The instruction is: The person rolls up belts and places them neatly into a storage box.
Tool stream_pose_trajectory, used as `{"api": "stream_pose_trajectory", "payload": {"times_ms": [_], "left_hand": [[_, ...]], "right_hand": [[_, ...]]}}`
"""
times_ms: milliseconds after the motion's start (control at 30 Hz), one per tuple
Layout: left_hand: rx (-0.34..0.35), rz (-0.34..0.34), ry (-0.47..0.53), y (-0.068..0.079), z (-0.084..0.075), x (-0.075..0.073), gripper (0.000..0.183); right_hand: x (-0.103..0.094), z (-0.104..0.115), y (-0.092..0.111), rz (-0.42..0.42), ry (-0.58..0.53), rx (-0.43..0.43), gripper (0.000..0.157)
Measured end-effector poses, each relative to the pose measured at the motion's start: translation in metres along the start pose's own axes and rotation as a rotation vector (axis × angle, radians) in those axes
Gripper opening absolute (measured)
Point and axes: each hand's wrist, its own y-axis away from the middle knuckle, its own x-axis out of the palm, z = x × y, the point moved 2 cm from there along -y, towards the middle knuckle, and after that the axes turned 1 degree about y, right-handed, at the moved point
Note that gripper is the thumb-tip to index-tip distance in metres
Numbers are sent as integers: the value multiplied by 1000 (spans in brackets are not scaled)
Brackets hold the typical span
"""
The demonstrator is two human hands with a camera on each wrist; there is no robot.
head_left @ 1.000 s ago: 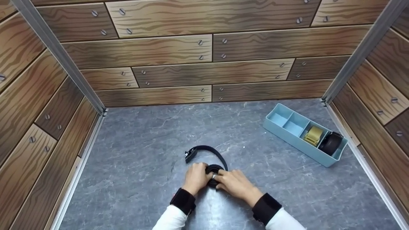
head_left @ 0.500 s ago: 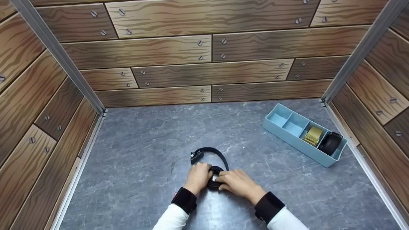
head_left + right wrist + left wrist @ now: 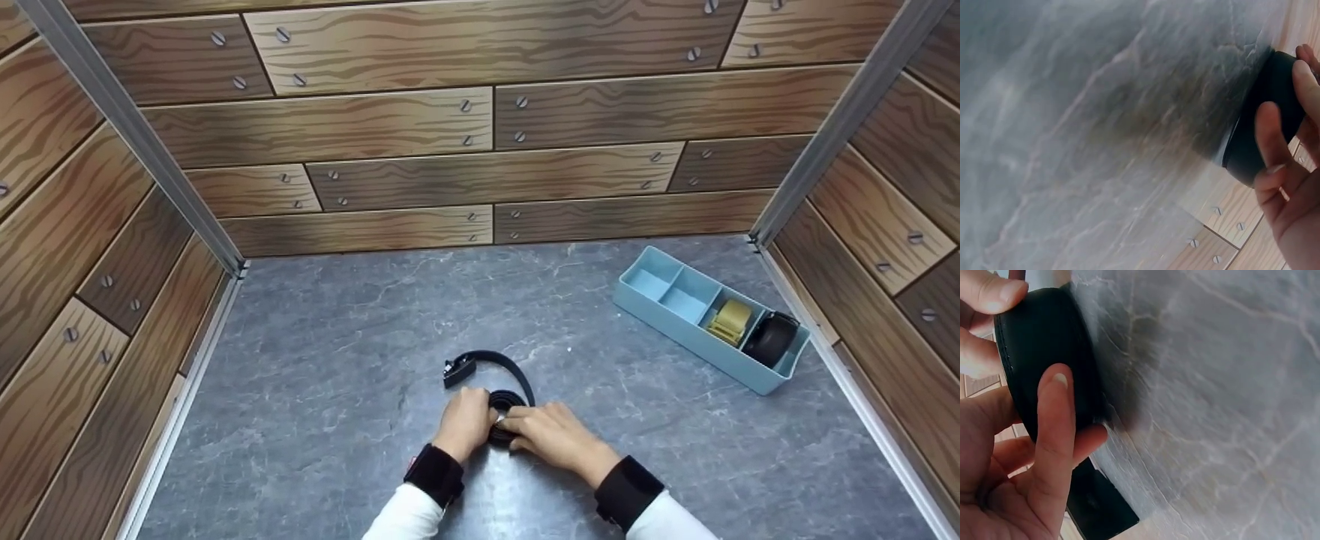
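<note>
A black belt [image 3: 505, 436] stands on its edge, most of it wound into a coil, between the two hands. Its loose end curves out behind the coil to a buckle [image 3: 459, 370] at the left. From the left side my left hand [image 3: 463, 424] grips the coil, thumb at the inner turns; in the left wrist view its fingers [image 3: 1057, 433] lie along the strap. My right hand [image 3: 559, 435] holds the coil's right side, fingertips reaching into its centre. The right wrist view shows the coiled belt [image 3: 1252, 135] in that hand, partly hidden by fingers.
A light blue divided box [image 3: 686, 339] stands at the right of the grey marbled surface [image 3: 322, 360]. It holds a rolled yellow belt [image 3: 730, 321] and a rolled black belt [image 3: 772, 339] in separate compartments. Wood-patterned walls [image 3: 405, 172] enclose the back and sides.
The loose end with the buckle has shifted slightly right and curves more tightly than a second ago. Both hands remain at the coil, with small finger movements.
</note>
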Motion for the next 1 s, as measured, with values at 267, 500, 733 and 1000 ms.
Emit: {"api": "stream_pose_trajectory", "payload": {"times_ms": [267, 500, 733, 1000], "left_hand": [[40, 89, -19, -2, 1, -3, 15], [75, 81, -45, -2, 2, -6, 16], [-9, -2, 29, 3, 3, -2, 22], [-40, 45, 27, 3, 0, -3, 15]], "right_hand": [[-8, -5, 1, 49, -77, -52, 35], [-6, -7, 2, 58, -23, -75, 26], [-1, -2, 0, -10, 2, -70, 21], [-1, -1, 0, 24, -21, -43, 22]]}}
